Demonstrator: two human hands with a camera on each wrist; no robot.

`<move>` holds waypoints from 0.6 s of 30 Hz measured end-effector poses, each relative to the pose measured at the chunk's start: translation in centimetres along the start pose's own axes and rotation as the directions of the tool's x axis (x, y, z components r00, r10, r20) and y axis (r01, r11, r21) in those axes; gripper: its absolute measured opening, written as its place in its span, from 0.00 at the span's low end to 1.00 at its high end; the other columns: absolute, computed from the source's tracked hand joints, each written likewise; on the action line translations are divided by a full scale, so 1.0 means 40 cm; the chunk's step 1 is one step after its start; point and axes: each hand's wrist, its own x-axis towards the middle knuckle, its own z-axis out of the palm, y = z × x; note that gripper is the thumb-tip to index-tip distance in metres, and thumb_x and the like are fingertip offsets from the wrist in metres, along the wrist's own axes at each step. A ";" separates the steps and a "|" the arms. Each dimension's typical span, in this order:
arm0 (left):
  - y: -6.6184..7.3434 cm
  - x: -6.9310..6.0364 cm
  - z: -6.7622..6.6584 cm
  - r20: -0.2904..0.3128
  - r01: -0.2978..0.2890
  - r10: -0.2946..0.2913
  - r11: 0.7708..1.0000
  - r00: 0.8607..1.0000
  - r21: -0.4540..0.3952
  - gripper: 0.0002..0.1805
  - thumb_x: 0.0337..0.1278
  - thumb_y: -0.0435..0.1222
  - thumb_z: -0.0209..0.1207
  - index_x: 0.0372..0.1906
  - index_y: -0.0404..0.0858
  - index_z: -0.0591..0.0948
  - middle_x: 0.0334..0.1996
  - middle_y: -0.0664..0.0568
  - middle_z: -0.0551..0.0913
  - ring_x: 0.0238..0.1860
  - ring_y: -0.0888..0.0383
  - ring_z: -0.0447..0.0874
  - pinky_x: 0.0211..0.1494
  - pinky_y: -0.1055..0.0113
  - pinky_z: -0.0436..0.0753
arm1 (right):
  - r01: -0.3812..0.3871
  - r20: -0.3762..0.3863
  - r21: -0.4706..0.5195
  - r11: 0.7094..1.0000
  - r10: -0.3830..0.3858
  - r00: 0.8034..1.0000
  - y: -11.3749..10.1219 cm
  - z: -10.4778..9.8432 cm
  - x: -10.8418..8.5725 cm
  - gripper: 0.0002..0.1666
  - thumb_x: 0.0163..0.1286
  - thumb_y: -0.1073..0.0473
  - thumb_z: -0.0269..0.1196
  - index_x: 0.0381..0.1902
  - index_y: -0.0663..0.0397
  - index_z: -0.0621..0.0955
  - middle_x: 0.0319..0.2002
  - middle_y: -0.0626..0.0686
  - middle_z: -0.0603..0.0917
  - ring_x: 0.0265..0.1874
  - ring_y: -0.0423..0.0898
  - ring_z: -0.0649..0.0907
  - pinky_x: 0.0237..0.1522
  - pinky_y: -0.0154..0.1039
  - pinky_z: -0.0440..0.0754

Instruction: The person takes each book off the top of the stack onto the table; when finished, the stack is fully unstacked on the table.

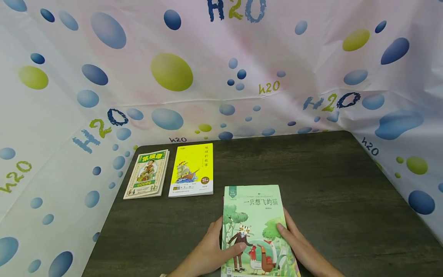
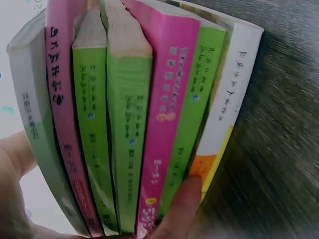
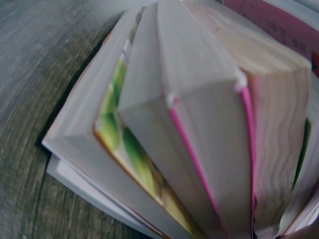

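Both hands hold a stack of several books between them at the near edge of the table, a light green book (image 1: 256, 227) with a cat and birds on top. My left hand (image 1: 209, 250) grips the stack's left side, thumb on the cover. The right hand (image 1: 304, 246) grips the opposite side, its thumb on the cover's edge. In the left wrist view, green, pink and white spines (image 2: 129, 114) show, with a finger (image 2: 182, 209) against them. Page edges (image 3: 214, 129) fill the right wrist view, slightly fanned; little of the right hand shows there.
On the dark table (image 1: 328, 173), a cream and green book (image 1: 147, 173) and a yellow book (image 1: 192, 169) lie side by side at the back left. A white sheet (image 1: 207, 96) with blue and green spots hangs behind and beside the table.
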 end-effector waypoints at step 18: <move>-0.035 -0.016 -0.075 0.019 0.040 -0.038 0.992 0.999 -0.119 0.36 0.67 0.51 0.68 0.70 0.38 0.70 0.55 0.48 0.84 0.53 0.55 0.87 0.52 0.63 0.86 | -0.018 -0.054 -0.009 1.000 0.017 0.998 0.006 -0.002 -0.007 0.41 0.89 0.42 0.41 0.83 0.17 0.30 0.85 0.62 0.37 0.57 0.53 0.86 0.53 0.37 0.86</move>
